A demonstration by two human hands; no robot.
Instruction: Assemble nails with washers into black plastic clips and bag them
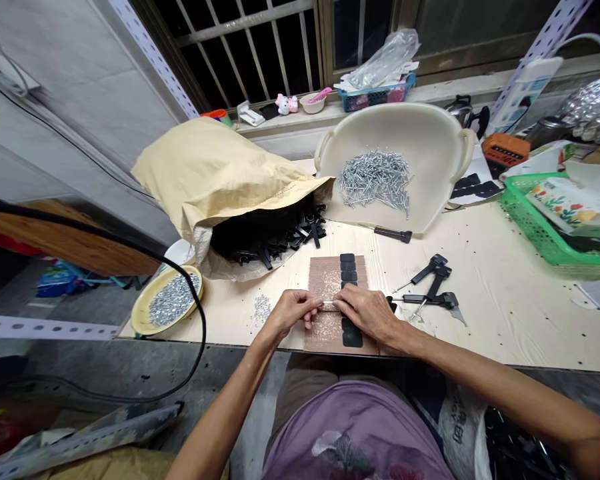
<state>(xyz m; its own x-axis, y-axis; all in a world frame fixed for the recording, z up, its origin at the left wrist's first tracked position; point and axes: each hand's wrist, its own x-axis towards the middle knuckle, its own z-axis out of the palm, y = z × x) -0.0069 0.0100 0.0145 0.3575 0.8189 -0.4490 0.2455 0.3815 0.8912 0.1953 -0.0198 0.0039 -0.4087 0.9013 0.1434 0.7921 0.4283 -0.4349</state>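
My left hand (291, 313) and my right hand (365, 313) meet low in the middle of the table, over a brown speckled board (330, 340). Between their fingertips is a small silver pin (326, 304). Black plastic pieces (347, 273) lie in a column along the board, and my right hand hides the middle of that column. Pale specks dust the board, and a small heap of silver grains (262, 308) lies just left of it. Two black hand tools (430, 287) rest to the right of my right hand.
A beige tray (395, 127) holds a pile of silver screws (375, 179). A tan sack (215, 180) spills black plastic parts (275, 240). A yellow plate (167, 300) of silver grains sits at the table's left edge. A green basket (545, 227) stands at right.
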